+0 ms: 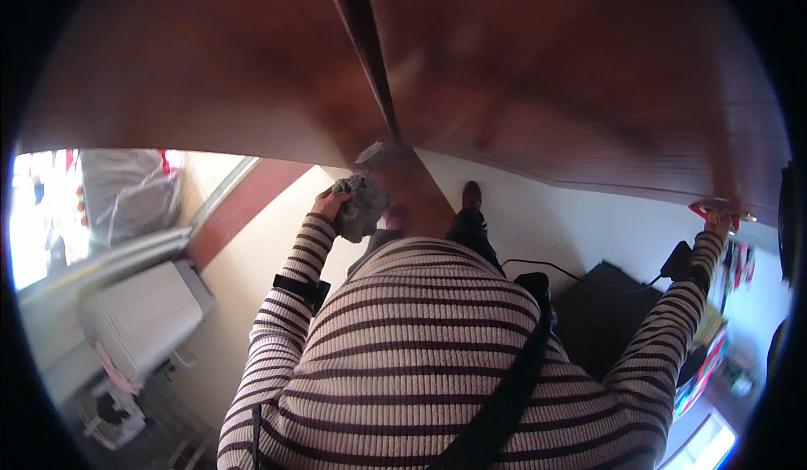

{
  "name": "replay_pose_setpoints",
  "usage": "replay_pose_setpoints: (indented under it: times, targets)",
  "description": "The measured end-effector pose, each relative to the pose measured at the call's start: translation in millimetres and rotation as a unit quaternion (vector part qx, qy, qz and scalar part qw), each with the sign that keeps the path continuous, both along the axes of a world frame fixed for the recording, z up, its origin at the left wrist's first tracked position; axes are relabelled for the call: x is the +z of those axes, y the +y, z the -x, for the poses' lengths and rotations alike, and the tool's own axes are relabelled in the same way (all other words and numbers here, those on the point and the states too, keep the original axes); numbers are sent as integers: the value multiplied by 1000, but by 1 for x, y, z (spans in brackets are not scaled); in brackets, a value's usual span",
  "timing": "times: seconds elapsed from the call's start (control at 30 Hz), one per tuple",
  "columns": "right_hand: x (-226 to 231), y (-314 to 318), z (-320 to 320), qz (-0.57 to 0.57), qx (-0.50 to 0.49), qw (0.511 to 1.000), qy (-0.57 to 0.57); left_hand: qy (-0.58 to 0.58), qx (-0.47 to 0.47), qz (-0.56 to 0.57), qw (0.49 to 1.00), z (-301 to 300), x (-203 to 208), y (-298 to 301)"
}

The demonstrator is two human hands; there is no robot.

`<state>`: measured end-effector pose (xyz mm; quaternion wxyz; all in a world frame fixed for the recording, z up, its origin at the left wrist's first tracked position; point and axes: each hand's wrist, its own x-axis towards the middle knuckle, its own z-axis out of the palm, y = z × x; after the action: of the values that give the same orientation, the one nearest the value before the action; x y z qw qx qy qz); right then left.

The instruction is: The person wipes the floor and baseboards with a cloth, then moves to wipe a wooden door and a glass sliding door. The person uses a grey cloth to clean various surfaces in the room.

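Observation:
My left hand [329,201] is closed around a crumpled grey rag [361,208], in front of a large brown wooden door [210,58]. Part of the rag lies close to the vertical edge of the wood, above my feet. Far to the right, my right arm is stretched out and my right hand [717,220] is closed at a gold-coloured door handle [745,216]. Something red [699,208] hangs or is wrapped at that handle; its kind is too small to tell. The fingers of the right hand are partly hidden.
A white appliance-like box [145,317] stands at the lower left, near a window ledge. A dark mat [607,310] lies on the pale floor at the right, with a black cable [538,262] near it. Colourful items [706,361] stand beyond my right arm.

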<state>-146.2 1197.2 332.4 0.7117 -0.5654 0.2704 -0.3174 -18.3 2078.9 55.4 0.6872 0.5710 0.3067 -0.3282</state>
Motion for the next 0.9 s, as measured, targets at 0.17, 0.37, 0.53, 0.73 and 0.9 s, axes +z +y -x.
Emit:
replay_pose_setpoints:
  times: [0.17, 0.37, 0.53, 0.73, 0.9]
  targets:
    - [-8, 99, 77, 77, -161, 983, 37, 53, -75, 34, 995, 5, -29, 22]
    - [8, 247, 103, 42, -402, 915, -4, 50, -174, 33, 983, 0, -40, 16]
    - [13, 316, 146, 64, -450, 891, 15, 42, -223, 1, 974, 29, -30, 14]
    - [8, 347, 180, 90, -408, 908, 18, 46, -208, 12, 977, 66, -4, 42]
    - [14, 418, 199, 34, -503, 863, -30, 48, -197, 35, 979, 109, -11, 82]
